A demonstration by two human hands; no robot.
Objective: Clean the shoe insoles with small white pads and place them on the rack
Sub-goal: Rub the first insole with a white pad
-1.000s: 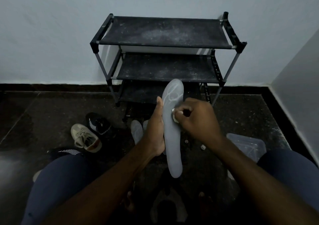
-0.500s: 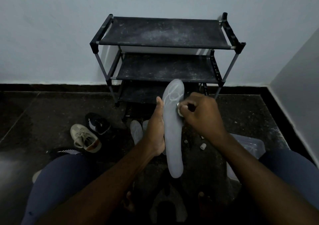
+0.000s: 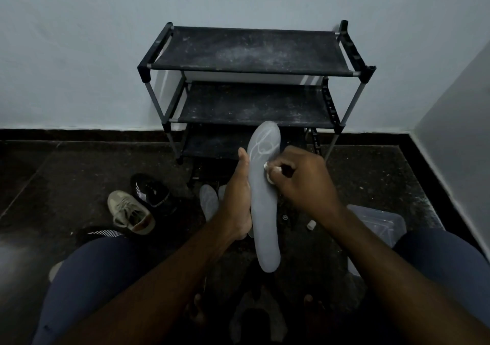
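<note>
Left hand (image 3: 237, 199) grips the long grey insole (image 3: 265, 212) in front of the black three-tier rack (image 3: 249, 50), right hand (image 3: 302, 180) pinching a small white pad (image 3: 270, 173) against its edge; the insole's white looped toe marking is unreadable.

the rack (image 3: 249, 50) has matt black cloth shelves dusted with pale scuffs, dull grey metal tubes and black plastic corner joints. the insole (image 3: 263, 212) is smooth, matt grey, streaked with whitish lines, and the pad (image 3: 270, 172) against it looks white and soft. the floor (image 3: 79, 172) is dark speckled stone with a faint sheen, the container (image 3: 381, 222) clear glossy plastic, the beige shoe (image 3: 130, 212) woven cloth.
</note>
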